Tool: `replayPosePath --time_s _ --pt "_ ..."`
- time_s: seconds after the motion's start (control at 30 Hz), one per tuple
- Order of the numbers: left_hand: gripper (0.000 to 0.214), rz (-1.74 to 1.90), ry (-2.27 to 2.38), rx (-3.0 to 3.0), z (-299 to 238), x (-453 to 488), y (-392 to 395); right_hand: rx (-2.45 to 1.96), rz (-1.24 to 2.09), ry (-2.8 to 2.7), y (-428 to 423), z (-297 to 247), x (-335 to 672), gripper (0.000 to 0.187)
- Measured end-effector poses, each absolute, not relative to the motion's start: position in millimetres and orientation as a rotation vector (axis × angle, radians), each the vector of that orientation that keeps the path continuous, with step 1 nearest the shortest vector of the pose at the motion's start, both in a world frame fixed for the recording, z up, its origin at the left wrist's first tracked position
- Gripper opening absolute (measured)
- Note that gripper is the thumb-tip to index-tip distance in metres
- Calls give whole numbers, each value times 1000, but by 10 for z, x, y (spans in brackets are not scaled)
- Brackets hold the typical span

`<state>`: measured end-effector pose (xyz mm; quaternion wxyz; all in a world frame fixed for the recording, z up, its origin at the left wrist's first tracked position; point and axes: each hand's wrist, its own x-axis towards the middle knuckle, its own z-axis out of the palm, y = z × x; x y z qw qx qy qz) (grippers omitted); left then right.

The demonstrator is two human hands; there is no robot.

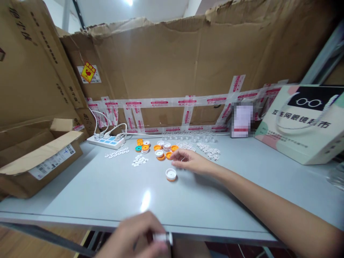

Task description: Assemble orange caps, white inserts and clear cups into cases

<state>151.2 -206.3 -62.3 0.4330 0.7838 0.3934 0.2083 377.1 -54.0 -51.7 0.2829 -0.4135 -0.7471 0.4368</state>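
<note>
My right hand (pixel 189 161) reaches across the grey table (pixel 94 186), fingers curled in a pinch near a cluster of orange and white caps (pixel 161 148). What the fingertips hold is too small to name. One orange-and-white cap (pixel 171 174) sits alone just in front of that hand. My left hand (pixel 137 234) is low at the table's near edge, fingers closed around a small clear vial (pixel 162 237). Small white discs lie in piles (pixel 139 161) left of the caps, and more white discs (pixel 209 150) lie to the right.
A white power strip (pixel 106 141) with plugged cables sits at the back left. An open cardboard box (pixel 40 161) stands at the left. A row of clear vials (pixel 188 136) lines the taped cardboard wall. A printed paper bag (pixel 303 122) leans at the right.
</note>
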Motion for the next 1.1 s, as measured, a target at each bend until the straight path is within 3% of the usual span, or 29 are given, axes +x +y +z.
replayPosePath --time_s 0.1,0.17,0.4,0.7,1.1 --pt "14 834 1179 1923 -237 1528 -1538 -1108 1072 -2267 -591 -491 3805 57" --pt "14 867 1123 1879 -115 1582 -1187 -1095 1022 -2350 -619 -502 3797 60" --pt "22 695 1004 2003 -176 1667 -441 -1050 958 -2258 -578 -631 3702 27" --pt "19 632 905 2392 -242 1758 -284 -1115 839 -2112 -478 -761 3648 22" --pt "9 700 941 2353 -425 1818 -315 -1145 833 -2081 -472 -785 3630 22"
